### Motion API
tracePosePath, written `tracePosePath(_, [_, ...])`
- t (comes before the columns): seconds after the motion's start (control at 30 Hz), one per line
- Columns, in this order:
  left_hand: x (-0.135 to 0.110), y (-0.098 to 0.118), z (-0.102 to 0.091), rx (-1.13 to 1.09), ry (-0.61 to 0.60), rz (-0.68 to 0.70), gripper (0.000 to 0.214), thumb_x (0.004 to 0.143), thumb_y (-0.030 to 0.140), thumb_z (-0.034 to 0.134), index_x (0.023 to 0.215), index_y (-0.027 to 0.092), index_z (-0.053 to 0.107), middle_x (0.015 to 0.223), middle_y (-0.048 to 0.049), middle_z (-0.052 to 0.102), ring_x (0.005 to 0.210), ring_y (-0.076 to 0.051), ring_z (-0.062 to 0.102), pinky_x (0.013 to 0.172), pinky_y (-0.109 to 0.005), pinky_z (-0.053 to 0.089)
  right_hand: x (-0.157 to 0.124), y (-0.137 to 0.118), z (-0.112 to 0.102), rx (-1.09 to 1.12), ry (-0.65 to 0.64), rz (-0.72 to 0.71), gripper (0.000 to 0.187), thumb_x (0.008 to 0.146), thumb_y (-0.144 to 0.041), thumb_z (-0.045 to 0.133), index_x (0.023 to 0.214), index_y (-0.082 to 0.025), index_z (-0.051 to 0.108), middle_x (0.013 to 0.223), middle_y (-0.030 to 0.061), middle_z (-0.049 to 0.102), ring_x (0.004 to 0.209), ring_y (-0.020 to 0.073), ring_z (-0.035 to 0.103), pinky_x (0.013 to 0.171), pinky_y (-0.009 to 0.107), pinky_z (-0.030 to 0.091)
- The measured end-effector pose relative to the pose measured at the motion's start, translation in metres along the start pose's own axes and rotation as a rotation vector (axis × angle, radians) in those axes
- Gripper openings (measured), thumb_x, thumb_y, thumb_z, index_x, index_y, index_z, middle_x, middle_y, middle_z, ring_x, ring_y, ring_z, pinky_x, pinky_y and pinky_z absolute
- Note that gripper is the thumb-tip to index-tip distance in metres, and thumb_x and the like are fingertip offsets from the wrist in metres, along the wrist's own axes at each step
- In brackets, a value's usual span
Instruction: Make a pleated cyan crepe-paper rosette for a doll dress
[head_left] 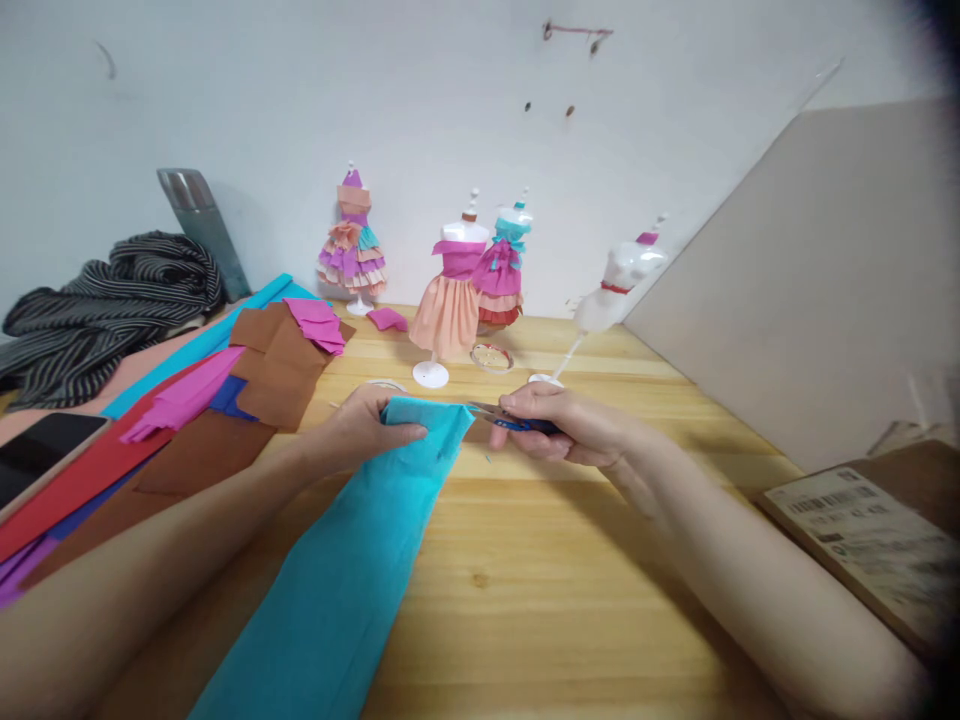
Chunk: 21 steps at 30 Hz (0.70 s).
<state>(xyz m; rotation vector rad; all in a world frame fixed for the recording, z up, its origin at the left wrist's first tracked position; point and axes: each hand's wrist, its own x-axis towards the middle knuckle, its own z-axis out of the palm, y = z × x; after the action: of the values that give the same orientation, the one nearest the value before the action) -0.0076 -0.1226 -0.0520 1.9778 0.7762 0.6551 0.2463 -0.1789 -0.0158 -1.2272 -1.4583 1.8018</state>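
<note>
A long folded strip of turquoise crepe paper [352, 560] slants from the bottom of the view up to the middle. My left hand [361, 428] pinches it near its far end, thumb on top. In my right hand [574, 425] is a pair of scissors [517, 420] with blue handles, blades pointing left. Their tips meet the right corner of the paper's end. Beyond my hands stands a small mannequin [450, 300] in a magenta and peach paper dress. A bare white mannequin [619, 285] with a red band leans to the right of it.
Coloured crepe paper sheets [281, 365] and a phone [49, 455] lie at left, near a striped cloth [120, 310] and a bottle [206, 235]. Two dressed mannequins stand behind, near a ring-shaped roll [492, 358]. A cardboard box [870, 540] sits at right.
</note>
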Motion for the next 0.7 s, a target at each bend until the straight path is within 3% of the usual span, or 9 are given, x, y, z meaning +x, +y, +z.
tracePosePath(0.13, [-0.0004, 0.0016, 0.0007, 0.005, 0.001, 0.005, 0.029, 0.070, 0.035, 0.061, 0.056, 0.016, 0.044, 0.063, 0.0021, 0.042, 0.061, -0.010, 0.042, 0.054, -0.024, 0.034, -0.0013, -0.0022, 0.0023, -0.018, 0.001, 0.007, 0.040, 0.080, -0.046, 0.059, 0.075, -0.007, 0.070, 0.039, -0.0074, 0.035, 0.035, 0.0033, 0.019, 0.034, 0.019, 0.008])
tracePosePath(0.33, [-0.0013, 0.0002, 0.0004, -0.066, -0.010, -0.109, 0.030, 0.065, 0.040, 0.065, 0.062, 0.016, 0.046, 0.067, 0.0013, 0.046, 0.061, -0.011, 0.045, 0.052, -0.023, 0.036, -0.0023, -0.0057, 0.0061, -0.058, 0.053, -0.001, 0.040, 0.079, -0.045, 0.060, 0.074, -0.007, 0.070, 0.040, -0.0070, 0.037, 0.035, 0.0030, 0.021, 0.035, 0.020, 0.008])
tracePosePath(0.7, [-0.0032, 0.0061, 0.0026, 0.019, -0.006, -0.032, 0.033, 0.069, 0.039, 0.062, 0.054, 0.017, 0.043, 0.062, 0.0018, 0.041, 0.058, -0.010, 0.041, 0.051, -0.022, 0.033, -0.0006, -0.0006, 0.0057, -0.042, 0.014, 0.005, 0.042, 0.081, -0.048, 0.059, 0.075, -0.008, 0.070, 0.039, -0.0070, 0.036, 0.035, 0.0036, 0.019, 0.034, 0.021, 0.007])
